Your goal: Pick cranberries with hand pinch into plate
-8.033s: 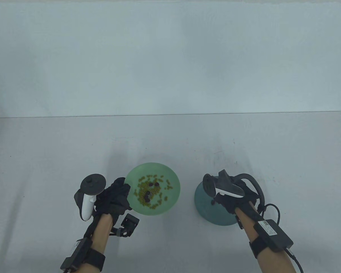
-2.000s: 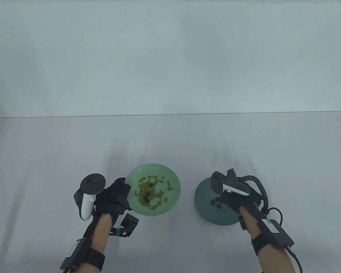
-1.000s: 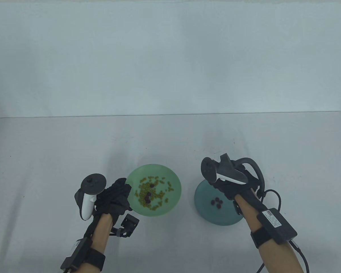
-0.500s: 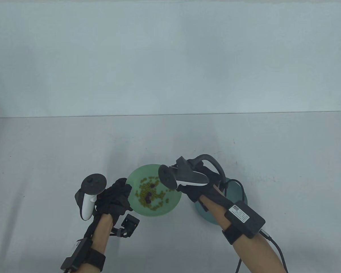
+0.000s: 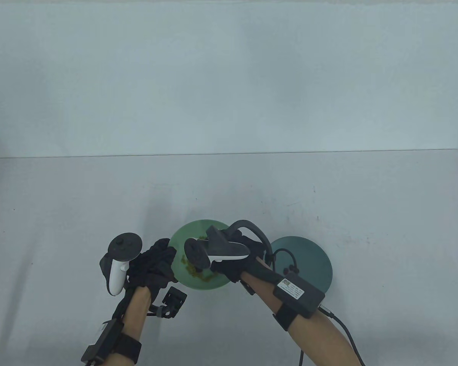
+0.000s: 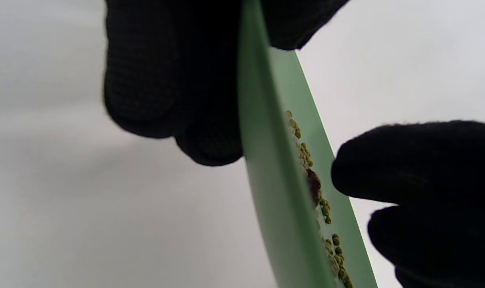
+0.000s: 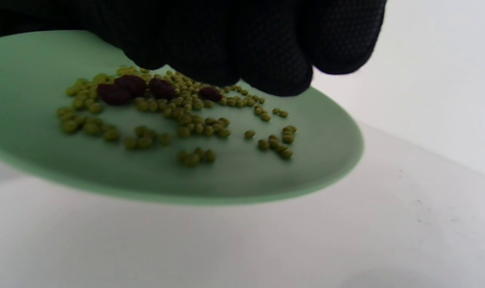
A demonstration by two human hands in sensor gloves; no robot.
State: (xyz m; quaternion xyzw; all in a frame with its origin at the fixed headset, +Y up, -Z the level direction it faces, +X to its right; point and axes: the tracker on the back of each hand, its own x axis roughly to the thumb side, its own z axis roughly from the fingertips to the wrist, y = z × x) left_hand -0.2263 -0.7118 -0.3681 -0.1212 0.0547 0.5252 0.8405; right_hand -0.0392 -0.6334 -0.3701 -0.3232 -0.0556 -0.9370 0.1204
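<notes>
The left hand [image 5: 152, 263] grips the near left rim of the light green plate [image 5: 183, 236], and the left wrist view shows its gloved fingers [image 6: 166, 92] wrapped under and over the plate's edge [image 6: 262, 160]. The plate holds a scatter of small green peas [image 7: 186, 120] with a few dark red cranberries [image 7: 122, 90] lying among them, bunched toward the middle. The right hand [image 5: 236, 263] reaches across over this plate, and from above its tracker [image 5: 213, 253] and glove cover most of the food, leaving only a strip of peas [image 5: 192, 270] showing at the plate's near side. In the right wrist view the right hand's fingertips [image 7: 274, 76] hang close above the peas and cranberries, bunched together; whether they touch a berry or have hold of one cannot be told, since the glove hides the contact. Just to the right stands the dark teal plate [image 5: 313, 255], well clear of the light green one. The right forearm with its black sensor box [image 5: 298, 291] and a looping cable [image 5: 286, 257] lies across the teal plate's near left part, so anything on that part is hidden. Both plates sit on the pale grey table [image 5: 61, 198], against a plain white back wall [image 5: 229, 76].
</notes>
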